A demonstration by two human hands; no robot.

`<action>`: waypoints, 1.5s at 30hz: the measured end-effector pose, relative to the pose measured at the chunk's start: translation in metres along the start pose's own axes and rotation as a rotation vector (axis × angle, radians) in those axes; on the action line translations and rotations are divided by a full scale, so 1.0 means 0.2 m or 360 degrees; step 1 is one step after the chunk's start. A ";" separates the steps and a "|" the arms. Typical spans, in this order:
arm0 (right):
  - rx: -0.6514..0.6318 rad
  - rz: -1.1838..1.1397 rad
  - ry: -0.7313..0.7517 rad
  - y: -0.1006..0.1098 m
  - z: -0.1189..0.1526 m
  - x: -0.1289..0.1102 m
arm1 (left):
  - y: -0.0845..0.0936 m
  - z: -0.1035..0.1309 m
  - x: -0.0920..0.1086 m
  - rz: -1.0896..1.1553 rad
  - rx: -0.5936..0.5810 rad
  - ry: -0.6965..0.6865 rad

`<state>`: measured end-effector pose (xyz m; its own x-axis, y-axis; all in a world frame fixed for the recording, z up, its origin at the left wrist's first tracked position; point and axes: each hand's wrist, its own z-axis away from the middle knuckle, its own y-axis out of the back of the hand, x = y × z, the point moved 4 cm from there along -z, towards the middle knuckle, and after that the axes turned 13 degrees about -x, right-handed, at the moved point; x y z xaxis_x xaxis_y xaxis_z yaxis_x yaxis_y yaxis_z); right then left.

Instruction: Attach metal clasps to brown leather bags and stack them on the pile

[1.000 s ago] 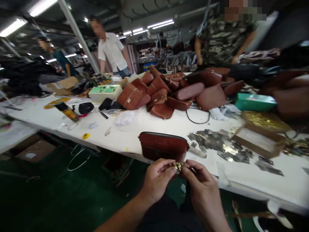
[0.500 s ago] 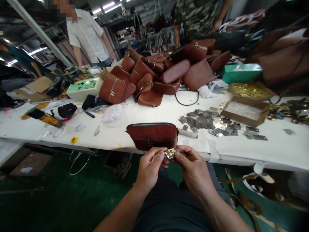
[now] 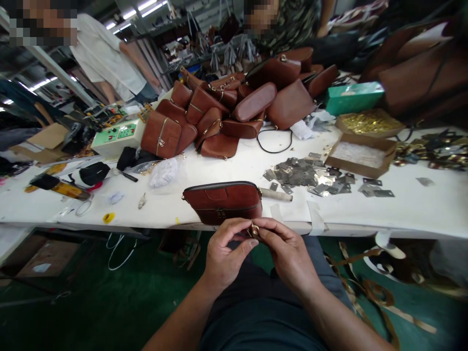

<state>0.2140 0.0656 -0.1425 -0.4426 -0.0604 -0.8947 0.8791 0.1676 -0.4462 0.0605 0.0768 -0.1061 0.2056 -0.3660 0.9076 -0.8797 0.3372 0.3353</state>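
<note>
My left hand (image 3: 227, 253) pinches a small gold-coloured bag fitting (image 3: 254, 231) between thumb and fingers. From the other side, my right hand (image 3: 288, 249) closes its fingertips on the same piece. Fingers cover much of it, so its exact kind is unclear. Just beyond both hands, at the table's near edge, a reddish-brown leather handbag (image 3: 225, 199) stands with its zip facing me. A pale rod-like roll (image 3: 275, 194) lies against the bag's right side.
Brown handbags (image 3: 256, 101) are heaped at the back. Right of centre lie flat metal plates (image 3: 303, 175), a cardboard tray (image 3: 360, 168) and gold-coloured parts (image 3: 369, 123). A control box (image 3: 119, 139) and amber bottle (image 3: 60, 186) stand left. Two people stand across the white table (image 3: 226, 168).
The fitting has turned within my fingers and shows less of its face. My hands are closer together around it. The head view has shifted, moving the table scene left and slightly up.
</note>
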 end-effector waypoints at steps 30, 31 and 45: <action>-0.0211 0.0361 0.0321 -0.03 0.02 -0.14 | 0.09 0.00 0.08 -0.0259 -0.0130 -0.0003; -0.0212 0.0403 0.0347 -0.03 0.02 -0.14 | 0.09 0.00 0.07 -0.0075 -0.0149 0.0044; -0.0175 0.0935 0.0639 -0.09 0.06 -0.22 | 0.10 0.02 0.06 0.0030 0.0115 0.0000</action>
<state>0.2191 0.0543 -0.0957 0.0488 0.4333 -0.8999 0.9784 0.1607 0.1304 0.0431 0.0763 -0.0888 0.1890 -0.3601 0.9136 -0.9120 0.2805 0.2992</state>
